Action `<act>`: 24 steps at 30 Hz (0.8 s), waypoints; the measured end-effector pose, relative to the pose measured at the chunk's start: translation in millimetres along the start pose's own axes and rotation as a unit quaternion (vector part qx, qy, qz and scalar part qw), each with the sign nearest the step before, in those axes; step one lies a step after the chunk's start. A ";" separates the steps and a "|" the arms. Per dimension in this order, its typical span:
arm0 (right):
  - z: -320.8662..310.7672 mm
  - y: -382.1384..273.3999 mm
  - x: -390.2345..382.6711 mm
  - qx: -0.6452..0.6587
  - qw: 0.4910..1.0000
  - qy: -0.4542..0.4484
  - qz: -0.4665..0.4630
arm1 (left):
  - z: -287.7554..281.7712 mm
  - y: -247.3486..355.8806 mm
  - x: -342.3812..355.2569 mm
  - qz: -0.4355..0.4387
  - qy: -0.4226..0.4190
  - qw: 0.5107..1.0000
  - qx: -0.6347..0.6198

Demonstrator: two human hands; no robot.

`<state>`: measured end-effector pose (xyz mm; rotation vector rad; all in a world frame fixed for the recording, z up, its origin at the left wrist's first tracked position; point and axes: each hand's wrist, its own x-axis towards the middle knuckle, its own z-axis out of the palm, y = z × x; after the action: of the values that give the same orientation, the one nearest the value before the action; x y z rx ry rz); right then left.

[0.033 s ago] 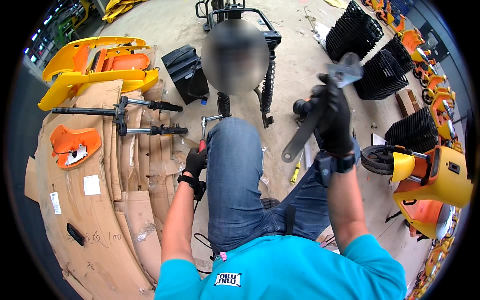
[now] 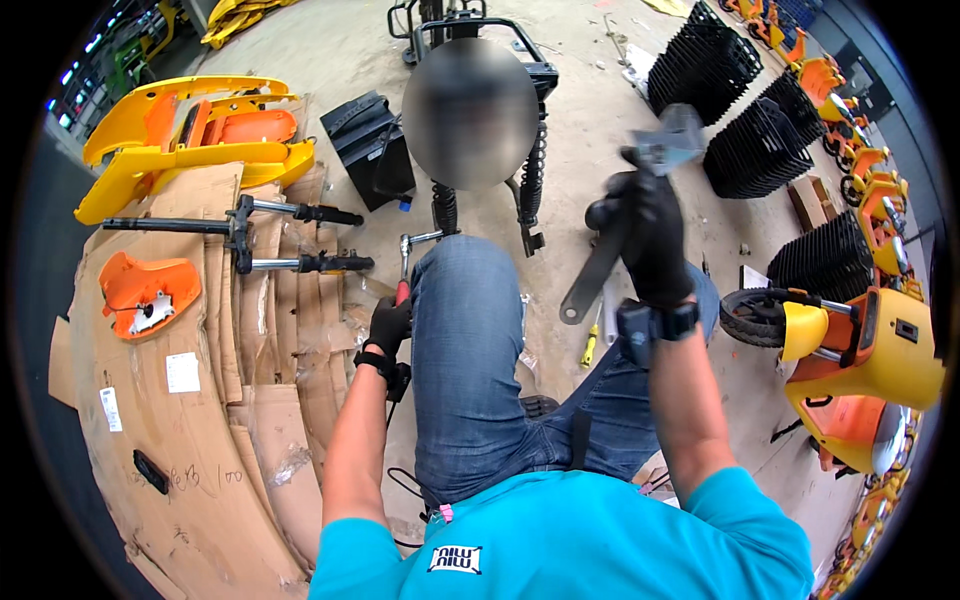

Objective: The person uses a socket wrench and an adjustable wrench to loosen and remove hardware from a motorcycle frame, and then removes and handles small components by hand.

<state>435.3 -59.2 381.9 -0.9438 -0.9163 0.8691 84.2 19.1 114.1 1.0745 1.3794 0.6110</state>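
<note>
My left hand, in a black glove beside my left knee, is closed on a red-handled socket wrench whose head lies near a black spring strut. My right hand, also gloved, is raised over my right leg, closed on a large dark wrench with a broad silvery head at the top. Before me stands a black vehicle frame with a second spring strut; a blurred patch hides its middle. A yellow-handled tool lies on the floor between my legs.
At left, cardboard sheets bear a fork assembly, an orange part and yellow body panels. A black box stands beside the frame. At right are black stacked racks, a yellow scooter body and rows of scooters.
My right hand and its wrench have shifted slightly to the left. My left hand looks the same.
</note>
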 end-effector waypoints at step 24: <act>17.0 219.4 -18.6 -0.037 0.934 -0.003 0.356 | -15.9 -12.4 -4.6 -0.053 -0.031 0.996 -0.064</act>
<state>369.0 2.0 180.3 -1.3733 -0.6055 1.4552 65.3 13.6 107.7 0.9049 1.3166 0.5758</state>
